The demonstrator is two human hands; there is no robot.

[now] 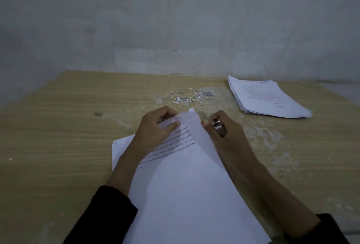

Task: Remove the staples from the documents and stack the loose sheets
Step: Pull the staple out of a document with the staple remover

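A white printed document [187,175] lies on the wooden table [58,127] in front of me, its far corner lifted. My left hand [155,127] pinches that corner from the left, thumb on top of the sheet. My right hand [224,129] is on the corner's right side, its fingers closed around a small metal staple remover [217,125] with a dark red part; a fingertip touches the raised paper edge. Another sheet [118,146] pokes out beneath the document at the left. No staple can be made out.
A stack of loose printed sheets [268,97] lies at the far right of the table. A scatter of pulled staples and paper scraps [192,95] sits just beyond my hands. A grey wall [175,29] rises behind the table. Worn patches mark the tabletop at right.
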